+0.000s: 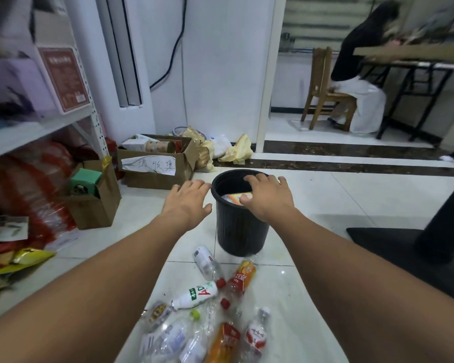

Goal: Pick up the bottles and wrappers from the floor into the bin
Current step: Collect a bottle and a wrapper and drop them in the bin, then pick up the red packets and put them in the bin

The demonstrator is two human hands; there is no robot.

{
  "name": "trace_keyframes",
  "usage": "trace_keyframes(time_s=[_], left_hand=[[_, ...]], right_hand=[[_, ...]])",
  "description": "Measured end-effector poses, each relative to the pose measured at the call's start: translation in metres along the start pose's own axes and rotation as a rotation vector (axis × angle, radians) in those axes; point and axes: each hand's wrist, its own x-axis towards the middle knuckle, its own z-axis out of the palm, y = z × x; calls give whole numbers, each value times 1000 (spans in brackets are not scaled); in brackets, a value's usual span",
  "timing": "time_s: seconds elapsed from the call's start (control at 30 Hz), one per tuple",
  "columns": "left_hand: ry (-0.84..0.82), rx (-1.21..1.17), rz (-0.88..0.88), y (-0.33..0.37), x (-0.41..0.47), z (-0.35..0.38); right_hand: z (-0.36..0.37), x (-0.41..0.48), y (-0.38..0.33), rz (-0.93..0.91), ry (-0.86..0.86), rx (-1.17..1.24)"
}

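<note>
White tiled floor (325, 195) is seen below, and a black bin (236, 231) is stood on it. The left hand (189, 197) is held spread, palm down, just beside the bin's rim, with nothing gripped. The right hand (269, 196) is held over the bin's mouth, fingers spread and loosely bent, nothing pinched. Bottles (236, 281) are scattered on the floor near the bin. An orange-and-white wrapper (233, 198) is lodged inside the bin, under the right thumb.

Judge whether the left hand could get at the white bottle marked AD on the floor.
Probably yes. The left hand, fingers spread, holds nothing, and the white bottle lies uncovered on the floor beside that forearm.
</note>
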Motion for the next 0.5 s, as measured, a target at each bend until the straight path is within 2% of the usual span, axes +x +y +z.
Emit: trace_keyframes(time_s=[0.13,0.5], left_hand=[[54,-27,2,11,-33,-5],[14,-83,12,11,-74,32]], right_hand=[[-8,-35,-3,30,31,18],[13,-87,-21,86,-14,-8]])
